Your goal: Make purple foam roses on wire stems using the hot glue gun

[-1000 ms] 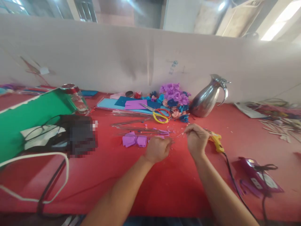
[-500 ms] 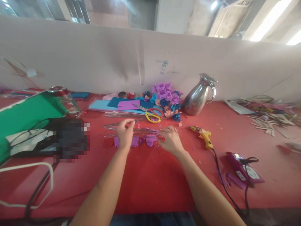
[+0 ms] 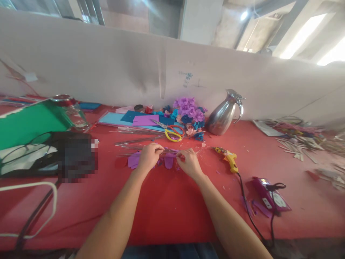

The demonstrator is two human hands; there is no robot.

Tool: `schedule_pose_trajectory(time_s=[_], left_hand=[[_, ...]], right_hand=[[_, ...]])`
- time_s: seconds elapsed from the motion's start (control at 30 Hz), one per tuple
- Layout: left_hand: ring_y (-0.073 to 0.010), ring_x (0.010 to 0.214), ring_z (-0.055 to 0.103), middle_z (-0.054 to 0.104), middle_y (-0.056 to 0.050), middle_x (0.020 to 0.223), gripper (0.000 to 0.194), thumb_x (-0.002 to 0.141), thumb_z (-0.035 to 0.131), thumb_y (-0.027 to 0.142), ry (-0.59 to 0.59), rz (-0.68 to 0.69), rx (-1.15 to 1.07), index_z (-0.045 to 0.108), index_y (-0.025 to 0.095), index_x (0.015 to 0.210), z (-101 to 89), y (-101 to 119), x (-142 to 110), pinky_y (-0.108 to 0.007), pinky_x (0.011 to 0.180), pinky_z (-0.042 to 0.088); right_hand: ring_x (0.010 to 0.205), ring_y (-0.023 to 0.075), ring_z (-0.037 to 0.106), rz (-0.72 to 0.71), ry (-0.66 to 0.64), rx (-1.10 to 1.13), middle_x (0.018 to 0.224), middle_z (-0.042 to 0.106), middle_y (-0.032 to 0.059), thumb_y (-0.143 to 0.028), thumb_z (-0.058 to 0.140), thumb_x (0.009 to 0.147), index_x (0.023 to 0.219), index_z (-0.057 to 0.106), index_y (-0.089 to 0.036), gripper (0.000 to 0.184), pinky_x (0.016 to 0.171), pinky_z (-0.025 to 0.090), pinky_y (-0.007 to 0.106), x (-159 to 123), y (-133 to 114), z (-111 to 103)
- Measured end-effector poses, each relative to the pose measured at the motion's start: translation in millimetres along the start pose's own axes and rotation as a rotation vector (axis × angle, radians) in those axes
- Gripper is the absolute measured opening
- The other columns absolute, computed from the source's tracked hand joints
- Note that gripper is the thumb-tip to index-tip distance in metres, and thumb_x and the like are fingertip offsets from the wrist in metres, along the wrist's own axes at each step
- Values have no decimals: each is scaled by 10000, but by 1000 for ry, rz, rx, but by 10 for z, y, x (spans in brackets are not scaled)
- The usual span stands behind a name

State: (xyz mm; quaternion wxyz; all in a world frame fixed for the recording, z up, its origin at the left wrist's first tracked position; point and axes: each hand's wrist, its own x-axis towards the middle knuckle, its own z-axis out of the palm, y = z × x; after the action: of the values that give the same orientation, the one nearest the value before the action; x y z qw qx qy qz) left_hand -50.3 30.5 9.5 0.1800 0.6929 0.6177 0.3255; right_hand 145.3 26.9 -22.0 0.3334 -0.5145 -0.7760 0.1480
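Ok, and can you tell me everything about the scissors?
The scissors have silvery, metal-looking blades and two handle loops, one yellow, one orange-red, maybe plastic. They lie with blades pointing left and away, tips over the purple sheet, and loops to the right, near the pink flower. Neither the left hand nor the right hand touches them.

Small purple paper pieces (image 3: 169,162) lie near thin, dark wires (image 3: 140,140).
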Motion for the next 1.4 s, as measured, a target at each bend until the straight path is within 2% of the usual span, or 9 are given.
schedule_pose_trajectory(time_s=[0.27,0.43,0.57,0.63,0.8,0.9,1.07,1.27,1.4], left_hand=[[-187,819,705,765,-56,920,319,709,642,75,-175,-112,-356,720,190,995,110,-36,16,-296,767,543],[-193,817,700,766,-49,924,296,697,657,103,-143,-86,-322,734,207,963,201,-102,24,-317,793,541],[-196,818,696,760,-50,927,322,720,654,166,-156,-64,-361,719,206,1033,211,-107,17,-308,771,542],[-202,844,688,753,-47,944,306,723,654,159,-142,-34,-287,726,222,1013,167,-109,16,-312,789,532],[-216,844,656,712,-63,933,160,756,630,132,-55,-16,149,755,218,804,-8,-142,23,-309,772,482],[-217,844,649,698,-63,894,151,770,624,129,-79,18,163,752,202,801,-64,-111,15,-303,761,465],[-201,810,644,687,-36,825,123,739,662,124,-233,121,83,745,214,758,-63,-29,-11,-289,753,460],[-213,859,624,668,-49,863,170,769,619,114,-152,95,208,747,225,786,-25,-64,-10,-303,775,443],[-221,858,613,645,-58,857,170,784,606,109,-115,111,263,739,215,779,37,-52,-29,-308,761,440]], right_hand=[[804,210,627,124,46,168,806,724,39,-197,545,785,818,698,-209,157,736,480,322,36,96,63],[764,205,658,149,61,230,797,736,37,-225,548,775,820,698,-206,158,721,495,319,49,124,70],[739,196,679,160,75,284,805,748,28,-236,540,766,842,706,-214,184,704,513,308,58,132,63],[749,196,682,171,92,299,825,754,25,-241,538,761,850,710,-221,195,713,515,310,64,151,46],[757,201,670,221,157,317,821,751,29,-262,547,751,822,711,-221,183,736,508,323,61,180,-3],[784,211,653,231,181,321,817,746,32,-288,574,751,812,719,-226,169,759,494,338,45,130,-29],[813,218,621,160,245,267,803,740,27,-280,596,770,774,730,-243,139,788,470,357,32,20,-92],[822,221,602,-57,137,217,785,731,23,-191,643,779,759,747,-273,134,773,472,353,14,-39,-79],[788,220,589,-86,182,176,769,726,24,-180,643,808,777,749,-262,138,754,474,351,-13,-58,-33]])
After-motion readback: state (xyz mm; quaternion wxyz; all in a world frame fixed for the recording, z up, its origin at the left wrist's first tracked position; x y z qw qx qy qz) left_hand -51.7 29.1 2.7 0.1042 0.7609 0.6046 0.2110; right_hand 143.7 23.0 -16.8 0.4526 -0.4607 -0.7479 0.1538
